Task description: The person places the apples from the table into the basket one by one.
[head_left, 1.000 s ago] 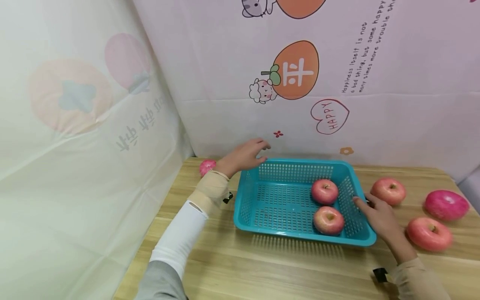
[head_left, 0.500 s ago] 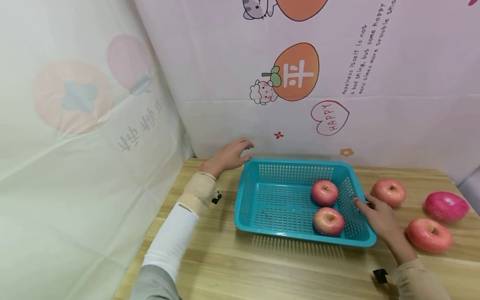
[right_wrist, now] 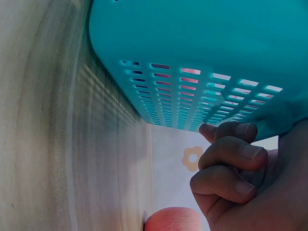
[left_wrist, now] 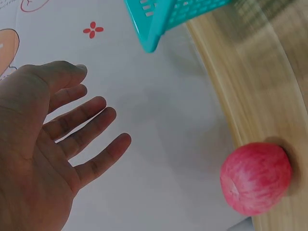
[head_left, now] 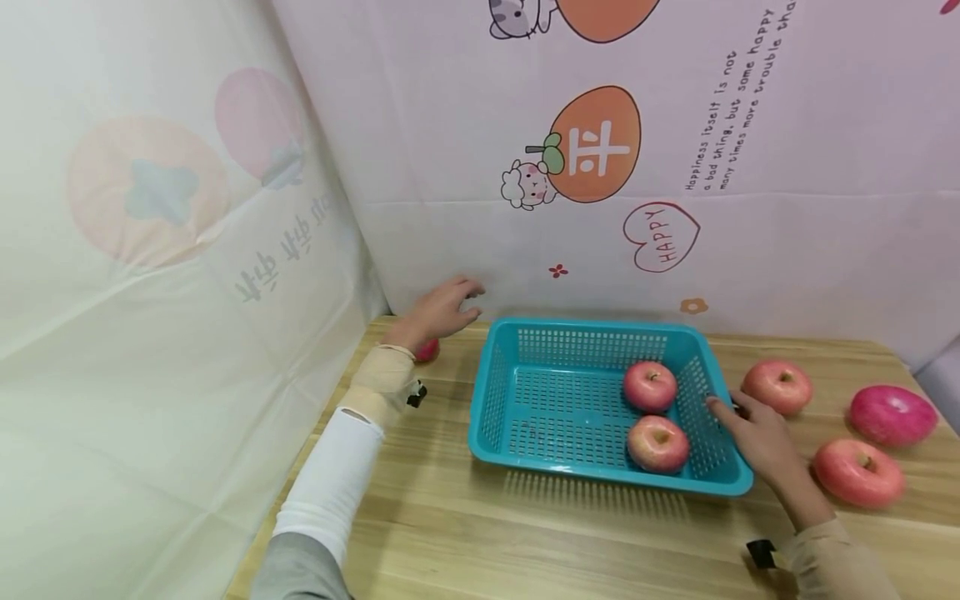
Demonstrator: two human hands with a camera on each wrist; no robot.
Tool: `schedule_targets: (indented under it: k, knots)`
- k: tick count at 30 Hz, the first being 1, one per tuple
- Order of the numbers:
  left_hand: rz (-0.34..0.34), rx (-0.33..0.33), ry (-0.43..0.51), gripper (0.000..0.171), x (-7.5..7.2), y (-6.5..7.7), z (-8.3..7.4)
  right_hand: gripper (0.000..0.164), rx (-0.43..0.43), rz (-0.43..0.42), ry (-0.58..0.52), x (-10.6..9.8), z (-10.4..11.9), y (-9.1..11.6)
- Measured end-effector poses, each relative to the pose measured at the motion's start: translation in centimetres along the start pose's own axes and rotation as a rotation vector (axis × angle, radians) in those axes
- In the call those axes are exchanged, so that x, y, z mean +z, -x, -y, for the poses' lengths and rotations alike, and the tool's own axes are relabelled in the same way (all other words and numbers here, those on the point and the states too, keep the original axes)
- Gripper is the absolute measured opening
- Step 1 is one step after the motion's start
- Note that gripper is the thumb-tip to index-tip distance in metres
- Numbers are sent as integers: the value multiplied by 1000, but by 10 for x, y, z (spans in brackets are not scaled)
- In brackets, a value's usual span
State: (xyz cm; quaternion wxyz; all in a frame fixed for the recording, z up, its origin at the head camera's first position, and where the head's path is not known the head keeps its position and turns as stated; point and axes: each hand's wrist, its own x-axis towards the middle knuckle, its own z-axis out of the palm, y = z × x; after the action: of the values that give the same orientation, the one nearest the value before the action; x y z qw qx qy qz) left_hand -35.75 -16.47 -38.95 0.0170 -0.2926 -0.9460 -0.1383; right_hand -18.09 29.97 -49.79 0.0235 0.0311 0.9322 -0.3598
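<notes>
A teal plastic basket (head_left: 570, 471) with slotted walls stands on the table, two red apples (head_left: 650, 387) at its right end. My right hand (head_left: 765, 437) grips the basket's right rim, thumb over the inside; in the right wrist view its fingers (right_wrist: 228, 183) curl below the rim against the outer wall. My left hand (head_left: 438, 312) hovers left of the basket's back corner with fingers spread and loosely bent, nothing in them. A pink-red round fruit (left_wrist: 256, 178) rests on the table near it, partly hidden behind the wrist in the head view.
Right of the basket lie two more apples (head_left: 858, 472) and a bright pink oval fruit (head_left: 892, 415), close to my right forearm. A printed white cloth (head_left: 450, 150) hangs along the table's back edge, and another pale cloth (head_left: 150, 375) borders the left side.
My left hand has moved left, away from the basket's back rim and over toward the pink-red fruit. My right hand keeps its grip, and the basket has stayed in place.
</notes>
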Motion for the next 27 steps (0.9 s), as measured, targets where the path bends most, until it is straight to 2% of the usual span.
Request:
schedule_targets:
  k: [8, 12, 22, 27]
  knots:
    - [1, -35, 21, 40, -6, 6, 13, 75, -2, 0, -6, 1, -1, -1]
    - [7, -53, 34, 41, -4, 9, 21, 77, -1, 1, -4, 1, -1, -2]
    - [-21, -71, 1, 50, 1, 14, 38, 77, 6, 0, -4, 0, 0, -3]
    - [-22, -113, -28, 54, 2, 17, 40, 78, 11, 11, -8, 0, 0, -2]
